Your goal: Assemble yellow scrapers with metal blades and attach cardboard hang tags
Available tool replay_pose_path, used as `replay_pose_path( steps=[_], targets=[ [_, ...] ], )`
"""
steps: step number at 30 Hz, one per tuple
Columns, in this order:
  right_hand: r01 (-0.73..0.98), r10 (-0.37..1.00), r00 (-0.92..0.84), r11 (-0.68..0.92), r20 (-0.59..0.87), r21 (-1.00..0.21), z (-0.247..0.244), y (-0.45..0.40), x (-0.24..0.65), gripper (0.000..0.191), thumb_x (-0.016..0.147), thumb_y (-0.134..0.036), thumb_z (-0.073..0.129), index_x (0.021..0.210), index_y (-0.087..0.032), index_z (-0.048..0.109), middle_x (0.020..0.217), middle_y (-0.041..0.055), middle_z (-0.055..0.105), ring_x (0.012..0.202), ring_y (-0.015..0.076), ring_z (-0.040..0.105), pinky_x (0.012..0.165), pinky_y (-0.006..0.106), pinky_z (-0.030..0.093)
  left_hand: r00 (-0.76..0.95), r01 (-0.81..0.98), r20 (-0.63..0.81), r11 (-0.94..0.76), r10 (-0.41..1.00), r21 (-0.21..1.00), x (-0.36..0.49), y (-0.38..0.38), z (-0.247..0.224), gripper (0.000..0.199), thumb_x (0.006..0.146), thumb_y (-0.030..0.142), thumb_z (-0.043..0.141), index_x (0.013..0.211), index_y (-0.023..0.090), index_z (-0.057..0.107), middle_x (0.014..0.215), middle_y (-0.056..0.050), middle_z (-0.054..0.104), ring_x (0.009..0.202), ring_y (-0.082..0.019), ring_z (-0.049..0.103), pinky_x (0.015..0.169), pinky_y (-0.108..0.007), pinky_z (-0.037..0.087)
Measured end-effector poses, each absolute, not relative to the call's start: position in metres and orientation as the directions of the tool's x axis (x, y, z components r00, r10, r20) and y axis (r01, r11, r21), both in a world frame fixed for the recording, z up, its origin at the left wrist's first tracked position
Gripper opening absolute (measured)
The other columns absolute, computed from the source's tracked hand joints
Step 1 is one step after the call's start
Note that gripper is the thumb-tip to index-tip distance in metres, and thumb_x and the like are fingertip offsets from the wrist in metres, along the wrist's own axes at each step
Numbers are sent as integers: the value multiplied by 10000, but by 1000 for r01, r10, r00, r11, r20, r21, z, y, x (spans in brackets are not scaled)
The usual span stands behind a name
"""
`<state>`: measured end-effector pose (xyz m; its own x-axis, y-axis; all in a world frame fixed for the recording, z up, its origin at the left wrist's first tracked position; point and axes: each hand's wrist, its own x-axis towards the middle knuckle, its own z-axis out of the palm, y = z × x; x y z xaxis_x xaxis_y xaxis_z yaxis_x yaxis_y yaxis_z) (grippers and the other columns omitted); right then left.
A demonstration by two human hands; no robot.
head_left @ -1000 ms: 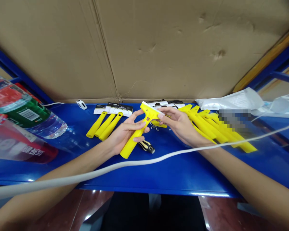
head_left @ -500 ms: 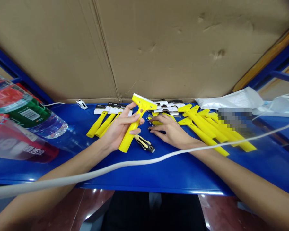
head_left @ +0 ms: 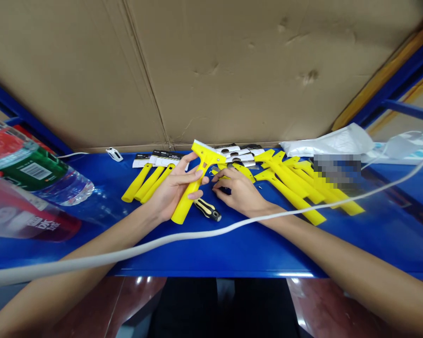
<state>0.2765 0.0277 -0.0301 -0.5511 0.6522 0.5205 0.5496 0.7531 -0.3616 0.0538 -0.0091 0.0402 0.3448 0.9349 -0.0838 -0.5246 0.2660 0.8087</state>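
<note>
Head cam: the left hand (head_left: 172, 195) is closed around the handle of a yellow plastic scraper (head_left: 187, 199), blade end up, over the middle of the glossy blue surface (head_left: 232, 253). The right hand (head_left: 240, 193) is curled, fingers down by a tiny dark bit on the surface; can't tell if it's pinching it. A black-and-yellow screwdriver (head_left: 207, 210) lies just beside the left hand, and a bunch of yellow scrapers (head_left: 292, 188) sits just right of the right hand.

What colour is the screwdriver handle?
The banded screwdriver handle is black and yellow, best seen in the head view.
</note>
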Motion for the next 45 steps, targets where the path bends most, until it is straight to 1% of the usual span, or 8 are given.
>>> replay_pose_path(
  steps=[8,13,22,28,32,36,40,45],
  targets=[
    [551,643,-569,761,513,-343,-26,31,285,148,1003,-98,661,994,-201,767,1145,118,803,1097,309,728,999,481,589,332,-519,-86,258,939,814,50,-4,36,563,883,12,809,1358,282,673,1133,-35,700,836,-126,732,473,-145,422],
    [537,637,-604,769,479,-346,-25,34,290,117,1037,-133,657,1019,-198,752,1144,121,796,1095,310,719,1013,486,575,304,-534,-98,255,948,806,49,0,37,628,871,0,810,1403,282,631,1174,-34,707,812,-115,730,465,-160,427],
    [512,634,-609,773,477,-374,-27,38,295,143,1104,-193,613,1034,-227,733,1159,115,770,1114,305,661,1046,498,531,320,-528,-95,261,943,808,49,-1,37,570,884,6,806,1364,267,643,1147,-45,705,830,-136,734,475,-164,424],
    [444,649,-443,758,618,-478,-15,30,294,106,1134,-270,575,1088,-258,670,1084,94,771,1021,279,702,947,452,554,314,-565,-173,330,934,756,46,2,40,683,914,-5,766,1494,308,588,1106,-33,718,735,-112,726,475,-164,451],
    [364,652,-280,751,705,-551,-3,27,295,117,1123,-312,632,1119,-279,744,1094,80,804,1021,275,745,938,448,575,337,-565,-221,384,915,730,46,5,37,709,946,-40,705,1549,287,528,1126,-67,729,735,-114,736,460,-151,436],
    [299,651,-175,750,739,-590,5,24,296,135,1105,-329,682,1105,-305,814,1112,75,834,1061,292,760,982,492,588,453,-479,-235,458,860,749,47,3,31,622,947,-26,735,1488,237,574,1114,-102,736,794,-142,760,453,-141,429],
    [243,672,-165,737,722,-630,9,20,295,101,1084,-323,729,1117,-319,824,1141,61,848,1093,285,775,1026,503,601,541,-417,-219,485,812,768,48,-2,30,562,942,23,793,1441,226,634,1089,-102,734,776,-145,756,460,-147,448],
    [170,635,-237,773,736,-612,7,18,292,85,1045,-258,783,1053,-314,846,1250,79,812,1220,287,754,1106,524,581,573,-386,-228,505,787,772,52,-8,34,502,924,19,805,1363,215,659,1130,-101,725,807,-146,761,456,-144,443]
  ],
)
